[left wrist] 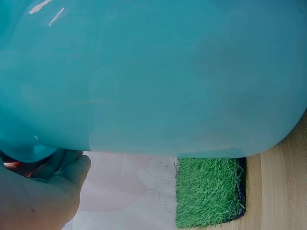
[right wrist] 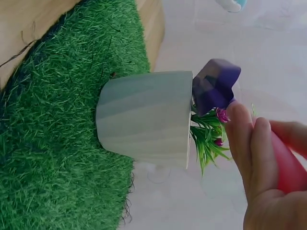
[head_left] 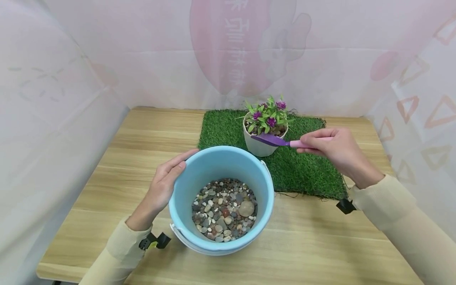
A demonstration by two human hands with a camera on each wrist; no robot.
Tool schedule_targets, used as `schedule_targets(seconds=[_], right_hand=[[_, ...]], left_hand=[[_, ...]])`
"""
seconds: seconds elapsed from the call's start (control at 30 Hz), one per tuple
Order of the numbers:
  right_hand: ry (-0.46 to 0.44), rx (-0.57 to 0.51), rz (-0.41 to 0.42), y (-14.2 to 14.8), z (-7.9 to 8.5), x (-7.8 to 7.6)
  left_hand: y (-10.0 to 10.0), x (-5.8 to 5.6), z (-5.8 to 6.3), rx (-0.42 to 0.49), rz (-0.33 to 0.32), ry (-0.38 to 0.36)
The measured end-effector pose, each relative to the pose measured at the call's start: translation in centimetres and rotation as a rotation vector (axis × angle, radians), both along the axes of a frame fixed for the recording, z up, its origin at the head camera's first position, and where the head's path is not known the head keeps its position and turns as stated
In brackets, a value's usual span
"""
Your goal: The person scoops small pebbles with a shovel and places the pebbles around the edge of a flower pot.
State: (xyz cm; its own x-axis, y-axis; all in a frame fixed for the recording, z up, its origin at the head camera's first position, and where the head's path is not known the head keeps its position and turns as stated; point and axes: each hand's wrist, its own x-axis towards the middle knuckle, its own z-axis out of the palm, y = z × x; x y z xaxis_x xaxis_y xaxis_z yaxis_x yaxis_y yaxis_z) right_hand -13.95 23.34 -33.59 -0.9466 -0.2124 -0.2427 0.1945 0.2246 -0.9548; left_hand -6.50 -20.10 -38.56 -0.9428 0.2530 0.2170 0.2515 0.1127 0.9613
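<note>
A light blue bucket (head_left: 268, 206) stands on the table with many small pebbles (head_left: 221, 213) in its bottom. My left hand (head_left: 165, 178) grips the bucket's left rim; part of its fingers is hidden behind the bucket wall in the left wrist view. By its pink handle, my right hand (head_left: 333, 148) holds a small garden trowel (head_left: 268, 139). Its purple blade is at the front rim of a white flower pot (head_left: 261, 146), tilted over the edge. In the pot grows a leafy plant with purple flowers (head_left: 271, 120), and stones show around its base.
Under the pot lies a green artificial grass mat (head_left: 303, 174) at the back of the wooden table (head_left: 303, 237). The bucket's white handle (head_left: 185, 239) hangs down at its front left. Printed cloth walls (head_left: 149, 71) enclose the table's back and sides.
</note>
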Motion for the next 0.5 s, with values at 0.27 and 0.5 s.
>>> schedule_targets(seconds=[0.27,0.5], right_hand=[[0.12,0.33,0.027,0.9,0.6,1.6],[0.152,0.366,0.012,1.7,1.0,2.6]], left_hand=[[0.0,0.0,0.0,0.007,0.001,0.001],[0.1,0.1,0.1,-0.003,0.009,0.001]])
